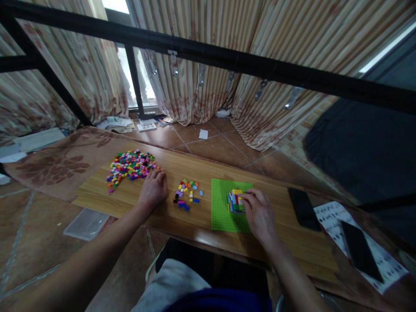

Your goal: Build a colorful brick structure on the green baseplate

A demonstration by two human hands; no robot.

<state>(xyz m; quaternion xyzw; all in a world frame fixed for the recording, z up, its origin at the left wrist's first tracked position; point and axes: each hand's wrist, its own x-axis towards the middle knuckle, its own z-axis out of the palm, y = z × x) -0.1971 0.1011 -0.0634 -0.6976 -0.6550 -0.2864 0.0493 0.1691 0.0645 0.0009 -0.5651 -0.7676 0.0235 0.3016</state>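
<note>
A green baseplate (221,208) lies on the wooden table (182,164). On it stands a small block of stacked multicoloured bricks (234,200). My right hand (258,212) rests beside the block, fingers curled with the fingertips pinching at its top right edge. My left hand (153,188) lies knuckles-up on the table with the fingers bent, between a big heap of loose coloured bricks (130,166) and a small scatter of bricks (186,194). What the left fingers hold, if anything, is hidden.
A black phone (303,208) lies right of the baseplate; a second dark phone (360,250) rests on a printed sheet (386,260). A clear plastic lid (86,224) lies on the tiled floor. A black metal bar (227,56) crosses overhead; curtains hang behind.
</note>
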